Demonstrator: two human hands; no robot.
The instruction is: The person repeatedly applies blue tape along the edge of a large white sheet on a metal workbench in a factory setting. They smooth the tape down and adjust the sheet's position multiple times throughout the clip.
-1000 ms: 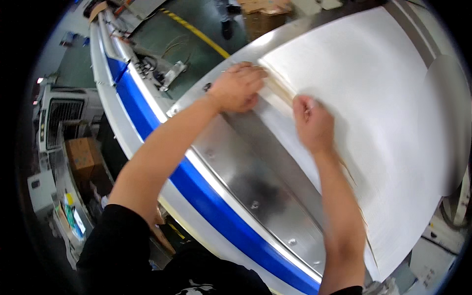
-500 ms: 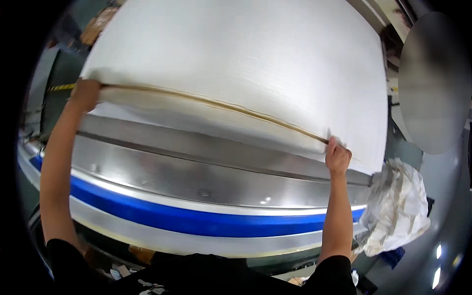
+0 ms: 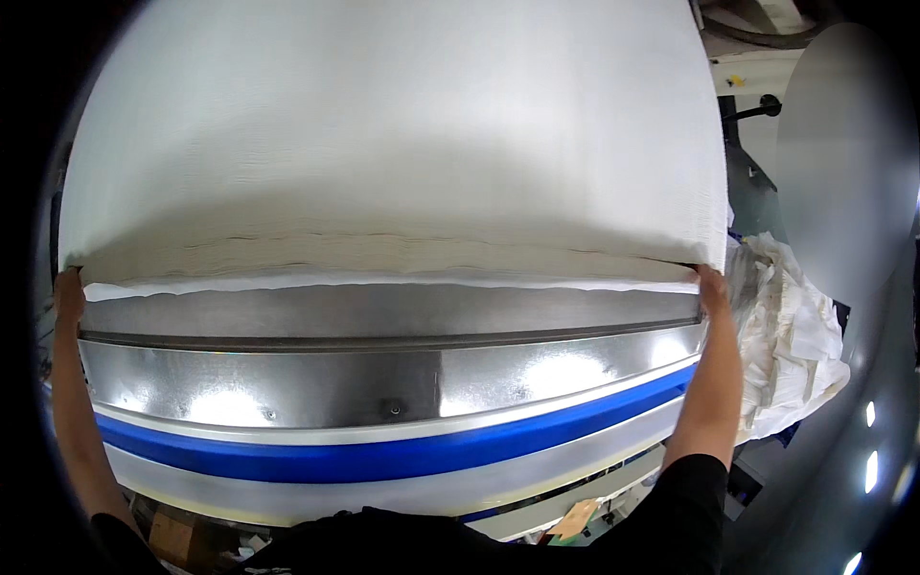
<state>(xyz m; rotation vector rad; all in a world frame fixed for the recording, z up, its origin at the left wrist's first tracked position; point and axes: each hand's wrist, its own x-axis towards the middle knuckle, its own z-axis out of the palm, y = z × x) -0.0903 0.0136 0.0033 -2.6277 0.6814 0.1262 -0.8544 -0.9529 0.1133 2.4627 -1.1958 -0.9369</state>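
A wide stack of thin white sheets [image 3: 412,125] spreads away from me, its near edge showing wavy layered lines. At the left end of that edge, my left hand [image 3: 68,295] is closed round the corner, its fingers partly hidden. My right hand [image 3: 711,287] grips the opposite corner, with fingertips tucked at the side of the stack. Below the near edge runs a grey metal bed [image 3: 393,311], and in front of it a shiny metal strip [image 3: 326,388].
A blue band [image 3: 364,462] lines the machine's front, close to my body. Crumpled whitish sheeting [image 3: 786,345] is heaped off the right end. Farther down sit a cardboard box [image 3: 172,537] at left and a tan piece [image 3: 575,518] at right.
Both hands have shifted outward to the two near corners, my left hand also coming lower. The stack's near edge, slanted before, now lies nearly level, and the dark gap along it has closed to thin lines.
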